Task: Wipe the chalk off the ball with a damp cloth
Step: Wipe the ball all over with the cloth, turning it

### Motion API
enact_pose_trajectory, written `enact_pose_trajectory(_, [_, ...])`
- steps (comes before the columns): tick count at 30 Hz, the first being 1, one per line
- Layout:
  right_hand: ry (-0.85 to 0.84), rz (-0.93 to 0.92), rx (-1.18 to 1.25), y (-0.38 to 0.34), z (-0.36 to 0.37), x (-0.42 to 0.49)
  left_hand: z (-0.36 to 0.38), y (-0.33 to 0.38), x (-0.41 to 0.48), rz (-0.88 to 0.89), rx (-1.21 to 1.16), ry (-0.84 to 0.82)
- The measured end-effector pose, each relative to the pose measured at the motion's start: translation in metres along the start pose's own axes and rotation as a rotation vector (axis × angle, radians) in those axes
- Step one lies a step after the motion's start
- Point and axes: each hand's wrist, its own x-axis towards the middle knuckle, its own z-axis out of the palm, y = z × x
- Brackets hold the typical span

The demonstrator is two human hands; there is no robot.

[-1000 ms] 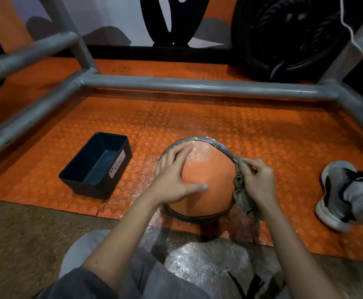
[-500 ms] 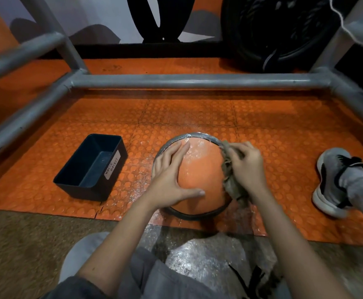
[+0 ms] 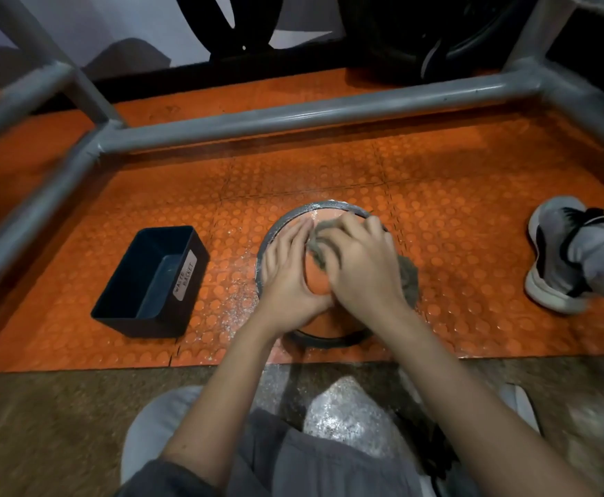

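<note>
Your left hand (image 3: 288, 278) lies flat against the left side of the orange ball (image 3: 317, 281). Its fingers are straight and close together, pointing away from you, and the thumb reaches across the near face. That grip is open: it presses the ball and clasps nothing.

Your right hand (image 3: 361, 270) sits over the top and right of the ball, knuckles up, with the wrist angled in from the right. Its fingers are bent over the grey-green cloth (image 3: 409, 279). So the right grip is closed round the cloth, which is bunched under the palm. Part of it shows between your two hands, and a fold hangs out past the wrist on the right.

Both forearms reach forward from your lap and converge on the ball, the two hands nearly touching at the thumbs.

The ball rests in a dark ring (image 3: 329, 341) on the orange studded floor mat (image 3: 454, 217), just beyond your knees. White chalk dust (image 3: 236, 303) speckles the mat to the left of the ring.

A black bin labelled "WASTE BASKET" (image 3: 150, 281) stands on the mat, apart to the left. A grey shoe (image 3: 558, 252) rests on the mat well to the right.
</note>
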Motion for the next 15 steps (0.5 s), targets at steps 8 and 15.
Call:
enact_pose_trajectory(8, [0.045, 0.512, 0.329, 0.094, -0.007, 0.012, 0.017, 0.023, 0.006, 0.054, 0.131, -0.013])
enact_pose_trajectory(15, [0.011, 0.262, 0.207, 0.044, -0.014, 0.005, 0.016, 0.014, 0.01, 0.016, 0.063, 0.079])
